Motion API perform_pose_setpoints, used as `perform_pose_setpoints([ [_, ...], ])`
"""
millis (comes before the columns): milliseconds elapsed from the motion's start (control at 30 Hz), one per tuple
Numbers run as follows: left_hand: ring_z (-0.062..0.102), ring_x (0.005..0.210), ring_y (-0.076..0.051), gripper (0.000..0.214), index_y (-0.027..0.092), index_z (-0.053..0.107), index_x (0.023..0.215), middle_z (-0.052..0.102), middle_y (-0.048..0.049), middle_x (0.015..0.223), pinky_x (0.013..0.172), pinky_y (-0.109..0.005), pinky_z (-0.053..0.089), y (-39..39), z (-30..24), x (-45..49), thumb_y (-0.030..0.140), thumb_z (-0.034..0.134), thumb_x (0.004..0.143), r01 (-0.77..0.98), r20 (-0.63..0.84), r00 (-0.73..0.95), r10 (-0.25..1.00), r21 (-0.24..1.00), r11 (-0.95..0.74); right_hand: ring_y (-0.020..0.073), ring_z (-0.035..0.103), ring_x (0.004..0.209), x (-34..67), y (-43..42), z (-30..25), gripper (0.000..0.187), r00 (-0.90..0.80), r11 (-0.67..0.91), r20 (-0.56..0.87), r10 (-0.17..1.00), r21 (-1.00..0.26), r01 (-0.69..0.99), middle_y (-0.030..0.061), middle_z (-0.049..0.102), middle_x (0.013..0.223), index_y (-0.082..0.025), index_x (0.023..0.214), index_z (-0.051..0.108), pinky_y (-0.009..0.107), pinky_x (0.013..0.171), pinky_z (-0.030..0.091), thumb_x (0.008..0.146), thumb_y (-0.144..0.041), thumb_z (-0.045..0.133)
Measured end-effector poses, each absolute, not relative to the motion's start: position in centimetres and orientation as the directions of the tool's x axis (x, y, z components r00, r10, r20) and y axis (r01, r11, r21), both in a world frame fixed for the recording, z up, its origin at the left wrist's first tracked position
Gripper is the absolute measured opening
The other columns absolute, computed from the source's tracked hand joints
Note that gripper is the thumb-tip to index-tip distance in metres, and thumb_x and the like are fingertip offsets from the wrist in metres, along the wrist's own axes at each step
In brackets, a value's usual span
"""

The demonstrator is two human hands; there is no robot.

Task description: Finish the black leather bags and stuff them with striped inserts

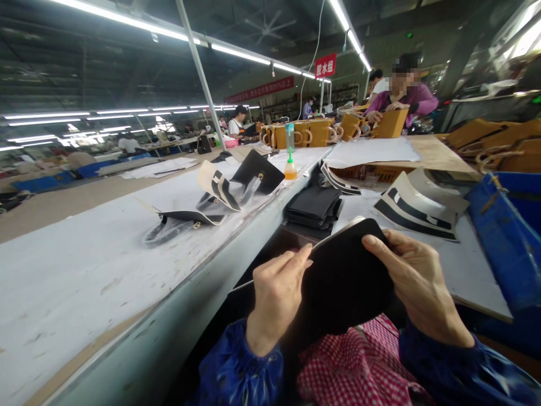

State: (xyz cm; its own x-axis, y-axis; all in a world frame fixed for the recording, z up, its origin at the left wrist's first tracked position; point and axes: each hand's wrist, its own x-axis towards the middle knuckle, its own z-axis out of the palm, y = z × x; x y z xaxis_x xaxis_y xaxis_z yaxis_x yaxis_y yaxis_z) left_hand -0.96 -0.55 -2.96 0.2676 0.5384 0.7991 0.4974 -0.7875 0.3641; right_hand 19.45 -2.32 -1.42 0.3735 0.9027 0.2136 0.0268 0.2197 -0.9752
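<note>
A black flat panel with a pale edge, rounded at its corner (346,276), is held tilted above my lap. My left hand (279,287) pinches its upper edge between thumb and fingers. At the panel's right corner, my right hand (414,276) grips with the thumb on the near face and the fingers behind. Just beyond it lies a stack of black pieces (313,206). Curved cream sheets with black strips (416,208) rest to the right of that stack. The panel's far side is hidden from me.
On the long white table (127,248) to the left lie black bag pieces with clasps (260,175) and a green-tipped bottle of amber liquid (290,168). A blue bin (507,225) stands at the right. Farther back, a person in purple (422,101) handles a mustard-coloured bag (391,124).
</note>
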Motion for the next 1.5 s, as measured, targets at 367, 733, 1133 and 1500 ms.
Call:
perform_pose_setpoints([
  [367, 0.075, 0.081, -0.019, 0.014, 0.02, 0.079, 0.095, 0.08, -0.0015, 0.092, 0.076, -0.026, 0.061, -0.9, -0.9, -1.0, 0.02, 0.067, 0.089, 0.266, 0.508, 0.165, 0.846, 0.803, -0.534, 0.0145, 0.057, 0.061, 20.2, -2.3, -2.8, 0.027, 0.368, 0.368, 0.461, 0.807, -0.881, 0.297, -0.0023, 0.064, 0.067, -0.024, 0.077, 0.071, 0.024, 0.055, 0.046, 0.075, -0.049, 0.078],
  [733, 0.071, 0.067, -0.013, 0.014, 0.015, 0.076, 0.09, 0.077, -0.0021, 0.079, 0.068, -0.02, 0.057, -1.3, -0.9, 0.0, 0.02, 0.063, 0.092, 0.394, 0.675, 0.132, 0.726, 0.636, -0.663, 0.0185, 0.063, 0.069, 19.8, -1.8, -2.0, 0.027, 0.222, 0.474, 0.558, 0.8, -0.814, 0.337, 0.001, 0.069, 0.074, -0.022, 0.069, 0.07, 0.028, 0.064, 0.053, 0.077, -0.048, 0.076],
  [1133, 0.068, 0.056, -0.012, 0.013, 0.018, 0.075, 0.089, 0.076, -0.001, 0.073, 0.059, -0.019, 0.055, -2.4, -1.0, -0.8, 0.016, 0.062, 0.09, 0.448, 0.766, 0.108, 0.634, 0.531, -0.719, 0.0167, 0.065, 0.077, 18.9, -2.6, -1.2, 0.022, 0.309, 0.606, 0.649, 0.695, -0.761, 0.234, 0.0038, 0.071, 0.087, -0.022, 0.07, 0.066, 0.027, 0.065, 0.052, 0.079, -0.039, 0.077],
  [1500, 0.064, 0.054, -0.01, 0.011, 0.018, 0.07, 0.084, 0.071, 0.0014, 0.067, 0.056, -0.017, 0.052, -2.7, -1.5, -0.8, 0.017, 0.062, 0.091, 0.455, 0.748, 0.14, 0.649, 0.533, -0.713, 0.0156, 0.064, 0.073, 18.3, -2.6, -1.4, 0.02, 0.358, 0.612, 0.682, 0.638, -0.731, 0.302, 0.0025, 0.07, 0.08, -0.022, 0.07, 0.063, 0.028, 0.065, 0.05, 0.085, -0.033, 0.072],
])
